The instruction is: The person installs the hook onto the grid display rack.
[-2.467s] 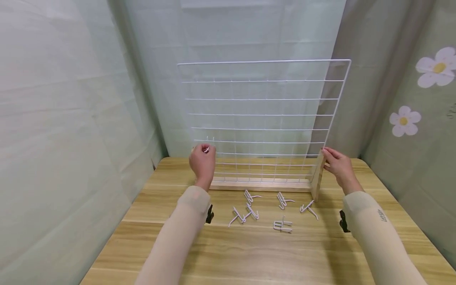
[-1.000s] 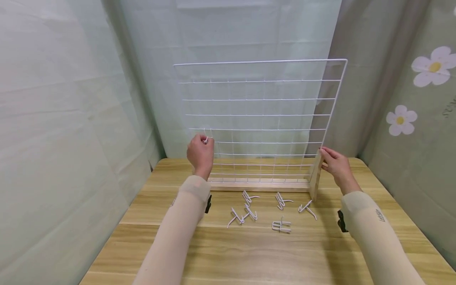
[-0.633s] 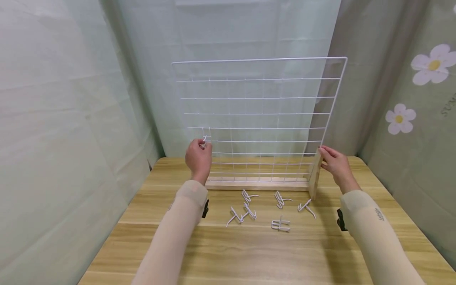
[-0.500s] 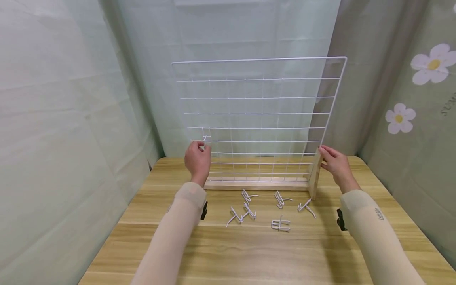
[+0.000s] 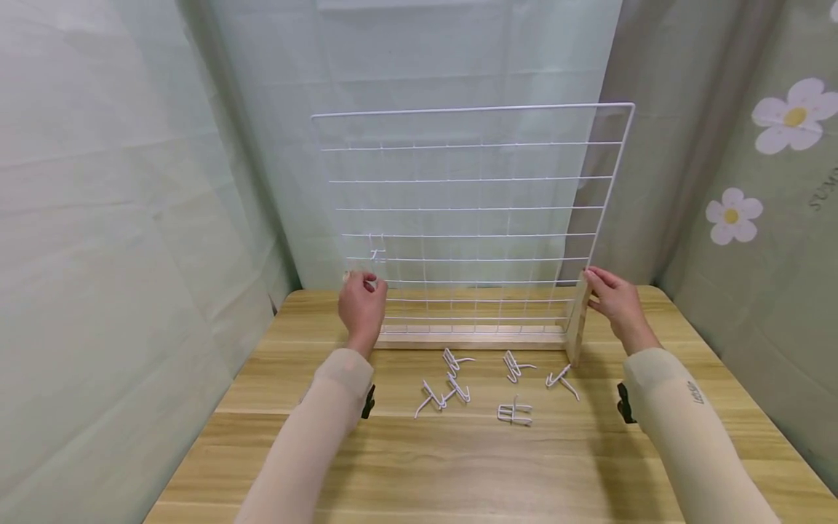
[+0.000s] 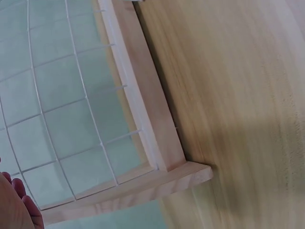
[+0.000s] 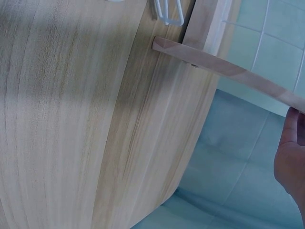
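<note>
A white wire grid panel (image 5: 471, 110) stands upright in a wooden base (image 5: 471, 340). On its left part hangs a white wire hook (image 5: 375, 252), over one of the middle crossbars. My left hand (image 5: 362, 306) is just below that hook, its fingers loosely bent with nothing seen between them. The left wrist view catches only the edge of this hand (image 6: 19, 207). With thumb and fingers, my right hand (image 5: 615, 300) pinches the top of the wooden side support (image 5: 576, 324); the right wrist view shows the hand (image 7: 289, 162) at that support's end.
Several loose white wire hooks lie on the wood-grain table (image 5: 419, 466) in front of the base, among them a hook (image 5: 515, 413) nearest me and a hook (image 5: 564, 382) by the right support. Pale green curtains (image 5: 131, 218) surround the table.
My left hand lifted the hook onto the grid, let it go and moved down a little; the hook now hangs there. My right hand kept its hold on the support.
</note>
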`<action>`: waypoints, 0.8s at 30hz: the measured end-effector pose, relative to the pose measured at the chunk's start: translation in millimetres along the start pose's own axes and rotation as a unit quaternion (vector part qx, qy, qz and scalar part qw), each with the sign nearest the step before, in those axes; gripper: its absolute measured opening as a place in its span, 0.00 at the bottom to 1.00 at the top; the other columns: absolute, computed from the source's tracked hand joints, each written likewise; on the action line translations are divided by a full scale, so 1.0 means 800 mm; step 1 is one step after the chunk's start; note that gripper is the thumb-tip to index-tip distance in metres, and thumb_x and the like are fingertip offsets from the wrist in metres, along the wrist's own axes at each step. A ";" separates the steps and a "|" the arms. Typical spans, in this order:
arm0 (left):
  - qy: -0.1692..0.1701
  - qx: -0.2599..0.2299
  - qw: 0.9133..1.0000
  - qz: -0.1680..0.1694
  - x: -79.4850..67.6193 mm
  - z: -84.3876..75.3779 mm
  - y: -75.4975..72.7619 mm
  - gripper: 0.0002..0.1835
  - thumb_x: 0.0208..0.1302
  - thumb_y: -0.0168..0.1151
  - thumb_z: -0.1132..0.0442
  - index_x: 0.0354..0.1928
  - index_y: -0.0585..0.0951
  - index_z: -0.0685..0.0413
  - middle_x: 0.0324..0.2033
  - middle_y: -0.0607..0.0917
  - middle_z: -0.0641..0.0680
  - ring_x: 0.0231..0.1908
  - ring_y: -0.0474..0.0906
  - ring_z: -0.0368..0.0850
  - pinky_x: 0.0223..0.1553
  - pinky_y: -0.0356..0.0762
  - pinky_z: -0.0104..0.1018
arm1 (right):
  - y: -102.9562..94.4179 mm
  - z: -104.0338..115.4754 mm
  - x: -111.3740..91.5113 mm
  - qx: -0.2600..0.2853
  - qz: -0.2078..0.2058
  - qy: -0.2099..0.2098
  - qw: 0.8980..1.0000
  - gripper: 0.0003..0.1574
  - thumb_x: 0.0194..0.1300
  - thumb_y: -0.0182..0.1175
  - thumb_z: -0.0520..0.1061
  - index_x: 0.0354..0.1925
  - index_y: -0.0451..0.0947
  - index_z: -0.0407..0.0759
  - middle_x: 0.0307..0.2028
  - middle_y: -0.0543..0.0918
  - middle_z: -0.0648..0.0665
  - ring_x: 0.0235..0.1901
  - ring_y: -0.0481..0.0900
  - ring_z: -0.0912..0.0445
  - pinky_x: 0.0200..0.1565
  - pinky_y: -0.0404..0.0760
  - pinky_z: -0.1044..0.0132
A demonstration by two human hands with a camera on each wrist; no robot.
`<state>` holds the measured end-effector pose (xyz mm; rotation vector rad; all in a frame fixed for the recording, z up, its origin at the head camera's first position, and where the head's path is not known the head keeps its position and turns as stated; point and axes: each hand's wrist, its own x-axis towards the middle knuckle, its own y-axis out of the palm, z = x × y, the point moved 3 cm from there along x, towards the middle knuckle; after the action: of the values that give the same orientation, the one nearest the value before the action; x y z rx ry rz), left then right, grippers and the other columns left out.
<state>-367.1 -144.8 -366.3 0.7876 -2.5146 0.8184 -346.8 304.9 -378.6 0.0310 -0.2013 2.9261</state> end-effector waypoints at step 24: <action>-0.007 -0.035 0.995 0.088 -0.039 0.023 0.017 0.08 0.59 0.66 0.60 0.38 0.83 0.55 0.27 0.79 0.52 0.28 0.74 0.48 0.32 0.70 0.40 | -0.002 0.006 0.004 -0.011 -0.010 -0.002 1.000 0.40 0.71 0.56 0.60 0.68 0.66 0.35 0.51 0.75 0.52 0.56 0.72 0.54 0.55 0.75 0.61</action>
<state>-354.5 -135.0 -401.8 0.5575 -2.6382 0.7765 -349.2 306.6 -373.2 0.0357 -0.2339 2.9041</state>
